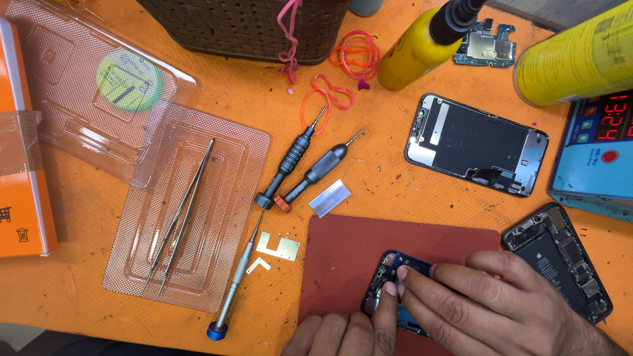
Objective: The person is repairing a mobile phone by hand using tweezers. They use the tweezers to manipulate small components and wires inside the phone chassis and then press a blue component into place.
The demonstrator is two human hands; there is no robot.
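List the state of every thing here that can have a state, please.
blue phone: opened, pressed by both hands
left hand: resting on it
right hand: fingers on it
phone frame: opened, lying apart
black phone: opened, insides showing
tweezers: lying in tray
timer display: lit

Orange box (23,145) far left; blue device's red-digit screen (610,125) far right.
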